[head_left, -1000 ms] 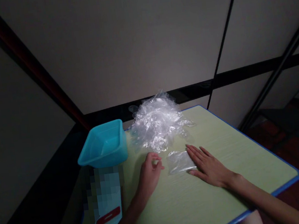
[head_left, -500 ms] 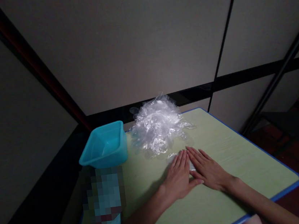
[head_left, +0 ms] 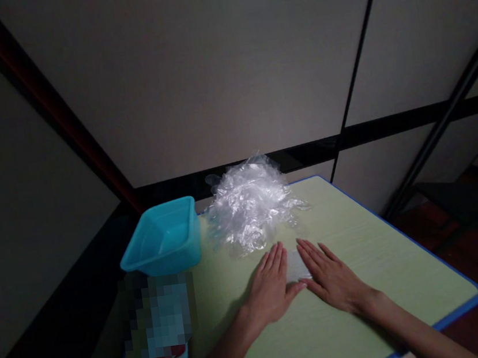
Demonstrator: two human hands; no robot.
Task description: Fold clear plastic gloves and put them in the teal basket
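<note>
My left hand (head_left: 269, 285) lies flat on the pale green tabletop, fingers stretched forward. My right hand (head_left: 333, 276) is flat too, angled toward the left one, with the thumbs close together. Between them shows a small flattened piece of clear plastic film (head_left: 297, 266), probably a disposable glove; its outer edges are partly covered by the hands. Just beyond the fingertips rises a loose heap of thin clear plastic gloves (head_left: 253, 206), crinkled and shiny, with finger-like ends sticking out.
A turquoise plastic basin (head_left: 192, 240) stands at the table's back left corner. Nearer on the left lies a light blue packet (head_left: 165, 327), mostly blurred out. The table (head_left: 390, 276) has a blue edge. Behind it are pale cabinet panels (head_left: 226, 76); a dark chair is at right.
My left hand has slid left, away from the right hand, widening the space between them. More of the flat plastic film now shows there. The camera view has shifted slightly.
</note>
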